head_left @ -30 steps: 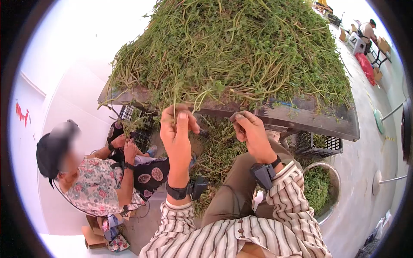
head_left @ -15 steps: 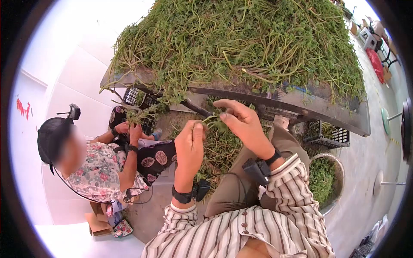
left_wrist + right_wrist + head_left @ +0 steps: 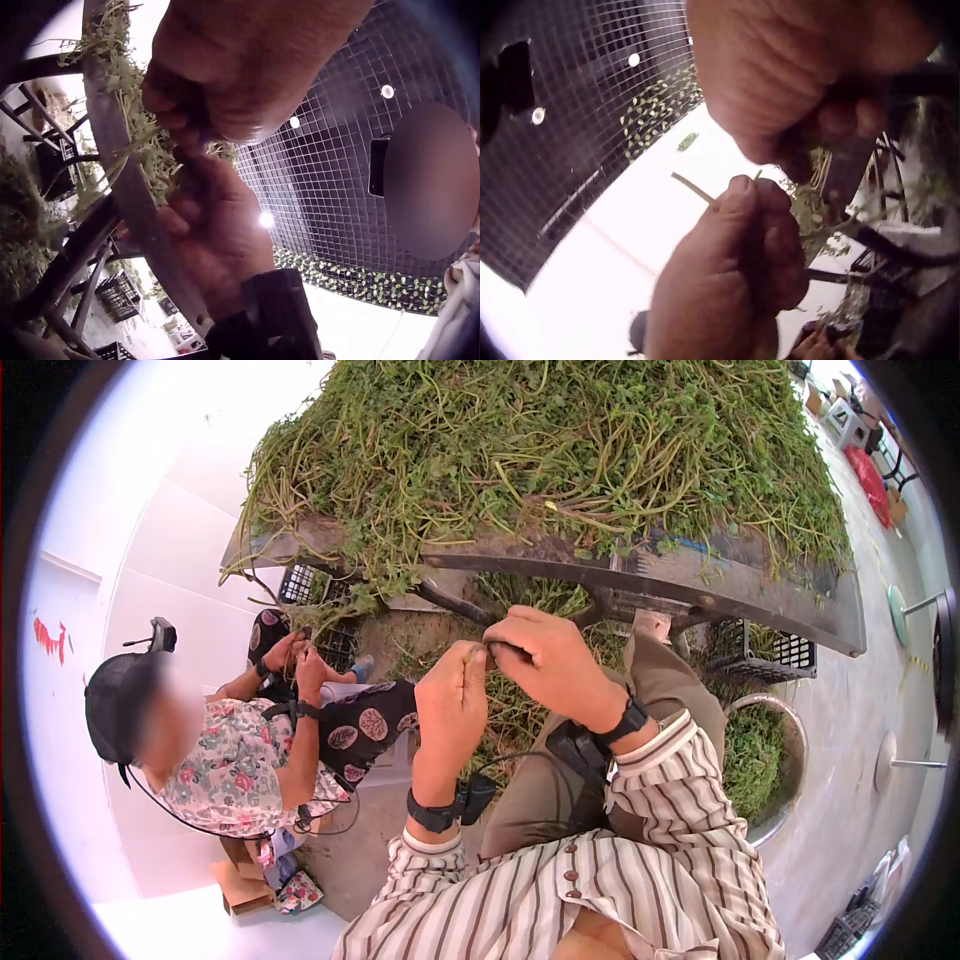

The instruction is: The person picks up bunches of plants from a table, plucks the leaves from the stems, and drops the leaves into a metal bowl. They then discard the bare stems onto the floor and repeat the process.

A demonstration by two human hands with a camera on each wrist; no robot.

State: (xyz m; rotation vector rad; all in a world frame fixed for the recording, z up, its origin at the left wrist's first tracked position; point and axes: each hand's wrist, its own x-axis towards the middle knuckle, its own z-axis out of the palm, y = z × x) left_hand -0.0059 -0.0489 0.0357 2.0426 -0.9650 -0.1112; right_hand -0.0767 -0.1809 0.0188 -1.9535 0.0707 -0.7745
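Note:
In the head view my left hand (image 3: pixel 450 695) and right hand (image 3: pixel 555 665) meet at their fingertips in front of the table edge. A thin green stem (image 3: pixel 694 190) sticks out of my left hand's pinch in the right wrist view. My right hand's fingers curl in right against that pinch, on the same stem; its fingertips are mostly hidden. Beyond the hands a large heap of leafy green stems (image 3: pixel 540 450) covers the table (image 3: pixel 780 595), some trailing over its edge.
More greens (image 3: pixel 515 710) lie on the floor under the hands. A black crate (image 3: pixel 755 652) stands beneath the table, and a round tub (image 3: pixel 795 760) of greens is at the right. A seated person (image 3: pixel 230 760) handles greens at the left.
Both hands have drawn together at the fingertips, the right moving left to the stem in the left hand. The left hand has come down and away from the heap.

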